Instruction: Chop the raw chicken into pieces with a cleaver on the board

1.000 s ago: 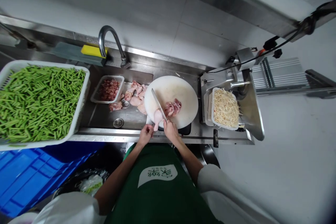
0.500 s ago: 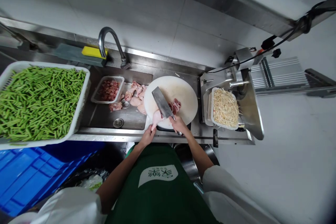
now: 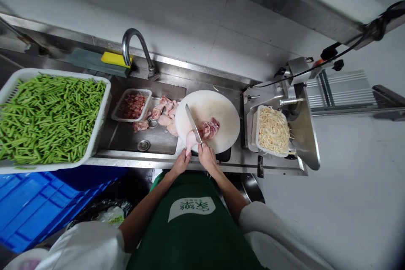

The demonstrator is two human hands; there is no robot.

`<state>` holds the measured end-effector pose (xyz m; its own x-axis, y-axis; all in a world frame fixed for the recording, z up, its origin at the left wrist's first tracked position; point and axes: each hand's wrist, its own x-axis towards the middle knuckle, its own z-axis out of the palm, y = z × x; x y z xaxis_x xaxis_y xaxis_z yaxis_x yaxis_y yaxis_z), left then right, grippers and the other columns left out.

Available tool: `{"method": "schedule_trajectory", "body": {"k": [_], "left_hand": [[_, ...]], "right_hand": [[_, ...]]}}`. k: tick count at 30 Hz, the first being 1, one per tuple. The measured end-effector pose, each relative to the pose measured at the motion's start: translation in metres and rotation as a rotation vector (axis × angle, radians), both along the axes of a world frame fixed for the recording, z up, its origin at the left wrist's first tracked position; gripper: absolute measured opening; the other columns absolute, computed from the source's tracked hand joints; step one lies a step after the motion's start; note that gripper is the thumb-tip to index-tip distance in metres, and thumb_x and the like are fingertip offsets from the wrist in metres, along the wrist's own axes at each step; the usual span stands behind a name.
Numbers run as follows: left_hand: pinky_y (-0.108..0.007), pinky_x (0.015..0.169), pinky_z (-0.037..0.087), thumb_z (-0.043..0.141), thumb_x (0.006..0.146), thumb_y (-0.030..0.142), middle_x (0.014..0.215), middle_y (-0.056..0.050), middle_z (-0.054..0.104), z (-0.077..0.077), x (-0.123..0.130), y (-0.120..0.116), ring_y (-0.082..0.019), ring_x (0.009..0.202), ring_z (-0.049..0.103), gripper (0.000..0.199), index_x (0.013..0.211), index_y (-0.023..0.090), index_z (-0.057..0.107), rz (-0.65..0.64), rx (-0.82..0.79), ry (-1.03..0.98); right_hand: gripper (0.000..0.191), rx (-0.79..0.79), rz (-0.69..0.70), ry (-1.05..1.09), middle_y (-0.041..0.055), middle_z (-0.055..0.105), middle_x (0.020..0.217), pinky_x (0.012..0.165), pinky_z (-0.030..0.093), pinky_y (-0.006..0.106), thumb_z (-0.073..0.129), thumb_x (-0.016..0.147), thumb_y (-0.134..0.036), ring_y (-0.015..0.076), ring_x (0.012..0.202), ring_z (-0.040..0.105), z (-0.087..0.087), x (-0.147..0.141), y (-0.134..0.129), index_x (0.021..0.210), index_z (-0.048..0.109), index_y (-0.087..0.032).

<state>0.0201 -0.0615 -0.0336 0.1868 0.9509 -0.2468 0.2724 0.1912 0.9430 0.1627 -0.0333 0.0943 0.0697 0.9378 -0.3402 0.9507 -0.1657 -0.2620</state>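
hands (image 3: 181, 163) (image 3: 207, 157) closed, left on chicken leg (image 3: 191, 139), right on cleaver (image 3: 193, 124)

Upside Down to My Eyes

On the white, leaf-shaped patch (image 3: 190, 211) of my dark green apron (image 3: 194, 242), I see two large green Chinese characters (image 3: 201, 206), inverted from my side, apparently 家樂. Above them in my view runs a row of smaller green characters (image 3: 193, 200), too tiny to read.

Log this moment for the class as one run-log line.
left grip: chicken leg, by its end | right grip: knife, at the leg | board: leg, cut meat | sink: chicken pieces
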Motion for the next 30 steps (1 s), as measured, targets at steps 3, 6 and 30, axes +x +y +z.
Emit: {"method": "schedule_trajectory", "body": {"k": [3, 6, 30], "left_hand": [[-0.034, 0.07, 0.046, 0.039, 0.096, 0.052, 0.072, -0.002, 0.059, -0.002, -0.001, -0.001, -0.021, 0.069, 0.059, 0.033, 0.098, 0.02, 0.047, -0.031, -0.015, 0.037], [-0.035, 0.076, 0.047, 0.037, 0.097, 0.051, 0.075, -0.003, 0.059, -0.005, -0.002, -0.001, -0.022, 0.074, 0.06, 0.032, 0.098, 0.02, 0.046, -0.034, -0.019, 0.075], [-0.033, 0.07, 0.044, 0.037, 0.097, 0.051, 0.072, -0.002, 0.057, -0.01, -0.008, -0.006, -0.022, 0.071, 0.059, 0.031, 0.093, 0.022, 0.046, -0.036, 0.009, 0.133]], "right_hand": [[0.041, 0.174, 0.005, 0.056, 0.0153, 0.075, 0.096, 0.075, 0.047, 0.029, 0.032, 0.105, -0.037, 0.0248, 0.086, 0.072, 0.031, 0.006, 0.003, 0.124, 0.058, -0.011], [0.048, 0.446, -0.032, 0.132, 0.0175, 0.072, 0.105, 0.079, 0.05, 0.03, 0.027, 0.106, -0.04, 0.0257, 0.096, 0.071, 0.047, 0.005, 0.001, 0.134, 0.052, -0.01], [0.049, 0.336, -0.068, 0.254, 0.0177, 0.073, 0.103, 0.078, 0.05, 0.03, 0.028, 0.105, -0.042, 0.0254, 0.092, 0.07, 0.046, 0.008, 0.001, 0.126, 0.06, -0.01]]}}
